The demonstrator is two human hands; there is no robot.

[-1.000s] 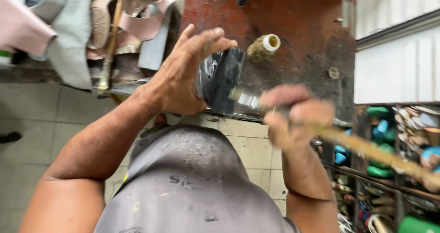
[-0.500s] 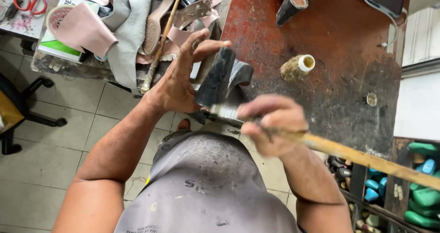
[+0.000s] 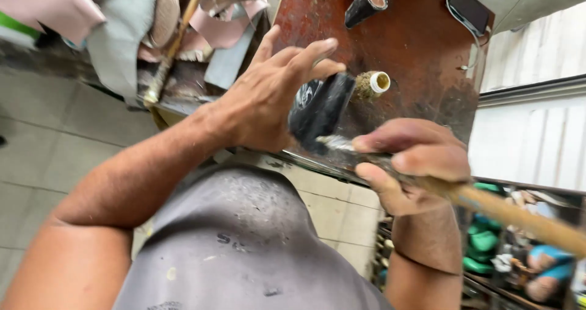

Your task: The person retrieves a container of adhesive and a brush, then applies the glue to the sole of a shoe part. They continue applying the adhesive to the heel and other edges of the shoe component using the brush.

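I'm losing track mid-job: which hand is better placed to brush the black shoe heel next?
Probably the right hand: it grips the wooden-handled brush, whose bristles sit at the black heel. The left hand is busy holding that heel.

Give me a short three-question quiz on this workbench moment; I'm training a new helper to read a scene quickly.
1. True or false: the left hand holds the black shoe piece with its fingers spread.
2. Which tool does the right hand grip? A) scissors B) a long wooden-handled brush C) a knife
3. Fill in: the small open jar stands on the ____ worktable.

Key: 1 true; 2 B; 3 reddish-brown, stained. The brush's tip meets the shoe piece's lower end; the jar stands apart, just beyond it.
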